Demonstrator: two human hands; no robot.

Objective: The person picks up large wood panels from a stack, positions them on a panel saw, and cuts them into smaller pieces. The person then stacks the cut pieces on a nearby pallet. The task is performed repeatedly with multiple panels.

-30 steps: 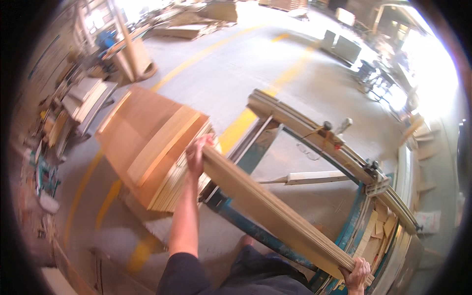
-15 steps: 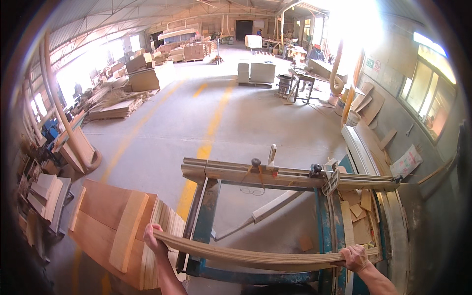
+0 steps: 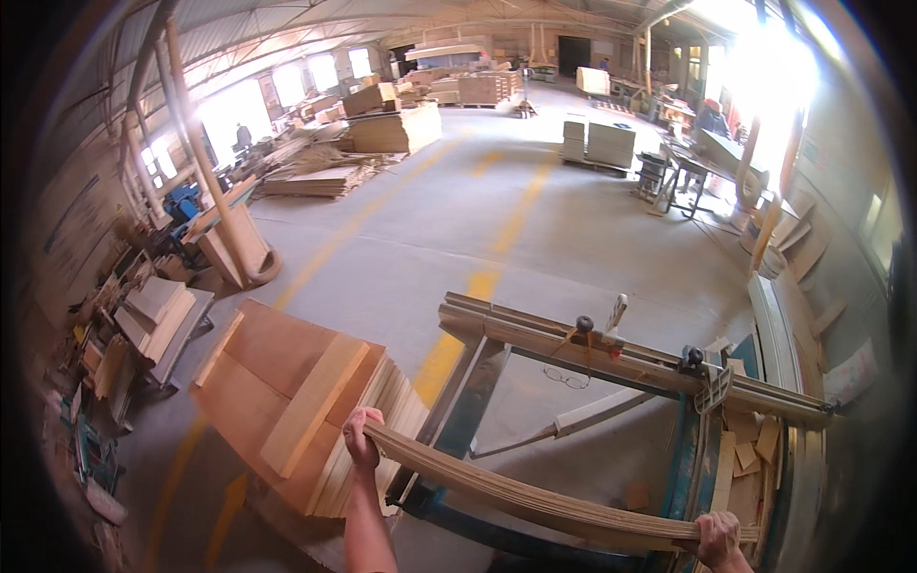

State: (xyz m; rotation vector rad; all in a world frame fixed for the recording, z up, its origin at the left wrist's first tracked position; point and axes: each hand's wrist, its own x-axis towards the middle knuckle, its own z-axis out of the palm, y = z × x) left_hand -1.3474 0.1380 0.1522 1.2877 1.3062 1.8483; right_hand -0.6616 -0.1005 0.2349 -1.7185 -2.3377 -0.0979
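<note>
A long stack of thin wooden strips (image 3: 535,495) stretches across the lower middle, looking curved in the wide view. My left hand (image 3: 361,437) is closed around its left end, beside a pile of boards (image 3: 263,358). Toward the lower right, my right hand (image 3: 718,540) grips the other end with its knuckles up. The strips lie over the near side of a teal metal saw frame (image 3: 487,396); whether they rest on it I cannot tell. A metal fence (image 3: 535,331) with stops runs along the frame's far side, with eyeglasses (image 3: 565,378) hanging from it.
A narrow plank (image 3: 315,406) lies on top of the board pile. Wood offcuts (image 3: 750,454) fill the saw's right side. More boards (image 3: 158,310) lean at the left near a duct pipe (image 3: 215,191). Stacked panels (image 3: 611,146) stand farther off on the grey floor (image 3: 420,229).
The view has swung left, so the saw, board pile and room appear farther right. Both hands keep hold of the strips, which stay over the frame's near side.
</note>
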